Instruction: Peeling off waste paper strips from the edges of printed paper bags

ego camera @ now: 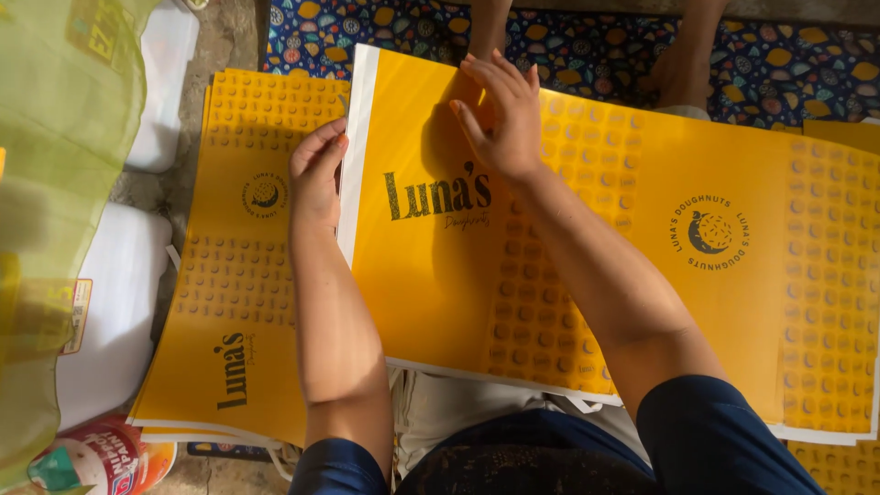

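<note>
A large yellow printed cardboard sheet [587, 266] with a white left edge lies flat across my lap. My left hand [316, 170] grips that white edge, fingers curled over it. Fingers apart, my right hand [502, 115] rests flat on the sheet's upper middle. Under the left edge lies a stack of similar yellow sheets [234, 275], printed with rows of round dots and a dark emblem.
White bags or sacks [119, 302] and a green mesh fabric [50, 183] are at the left. A colourful patterned mat [587, 46] lies beyond the sheets, with another person's bare feet [683, 69] on it. A printed pouch [96, 463] sits at the bottom left.
</note>
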